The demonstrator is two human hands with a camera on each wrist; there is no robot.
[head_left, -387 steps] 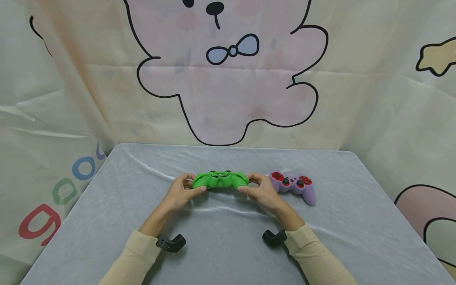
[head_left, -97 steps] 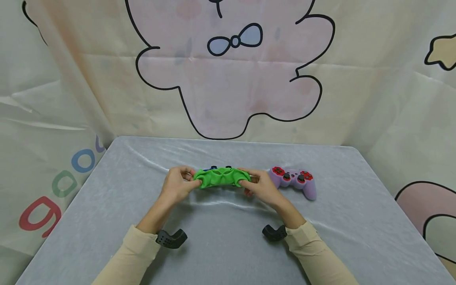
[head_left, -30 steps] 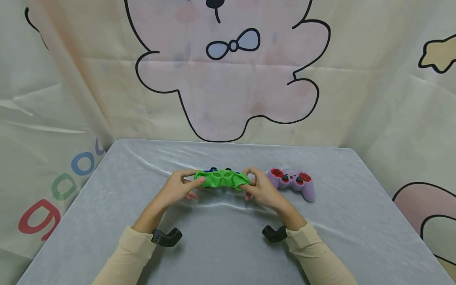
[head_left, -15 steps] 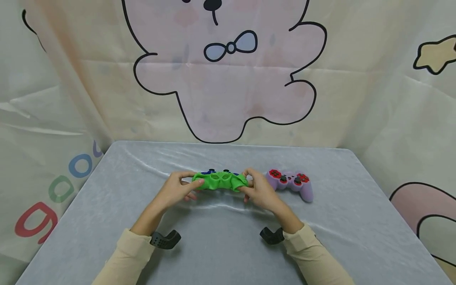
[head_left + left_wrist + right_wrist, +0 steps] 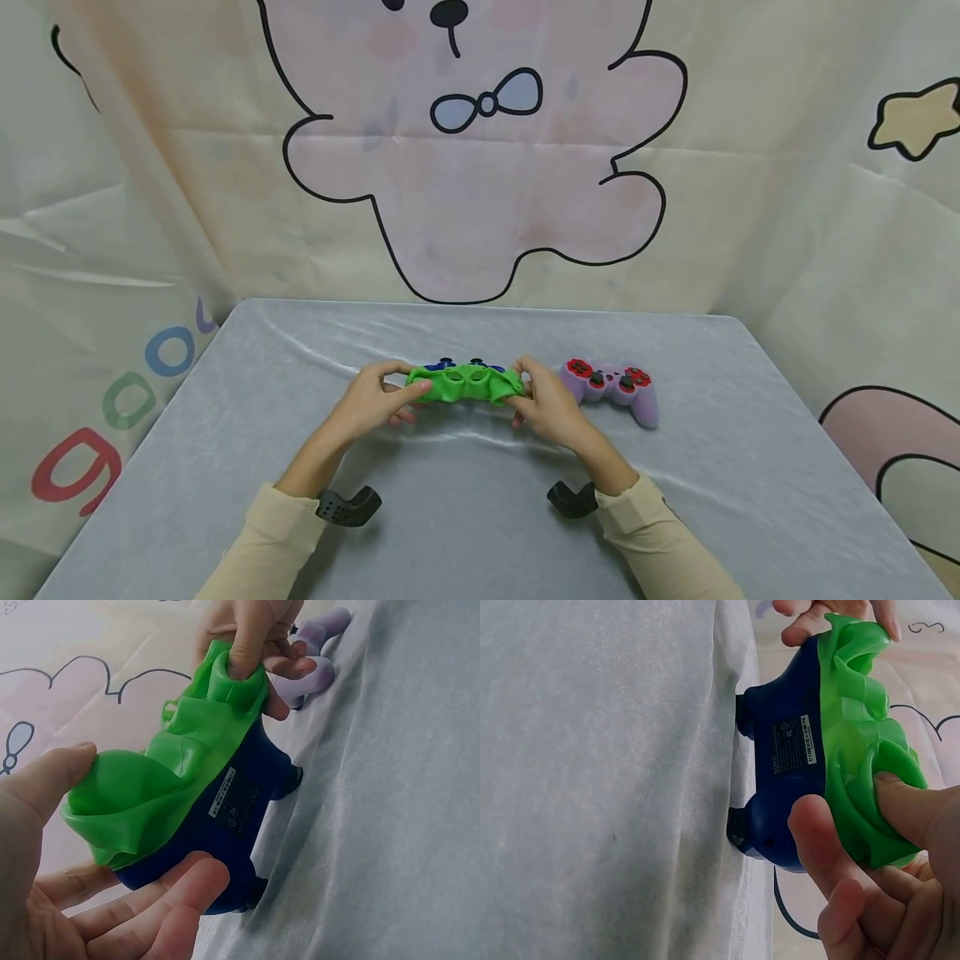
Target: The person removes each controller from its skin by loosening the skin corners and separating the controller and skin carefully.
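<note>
In the head view a green rubbery controller skin is bunched over the near side of a dark blue game controller. Only the controller's far edge and its two black thumbsticks show beyond the skin there. My left hand grips the left end, thumb on the skin, fingers against the blue underside. At the other end my right hand holds the skin, its thumb tucked into a green fold in the right wrist view. Both wrist views show the bare blue back with a printed label, shoulder buttons toward the cloth.
To the right of my right hand lies a second controller in a purple skin with red and black buttons. Grey cloth covers the table. Behind it hangs a cream curtain with cartoon prints.
Some 13 seconds ago the green skin covered the controller's top; now it is pulled back toward me, baring blue plastic. Over the last second, both hands keep nearly the same hold.
</note>
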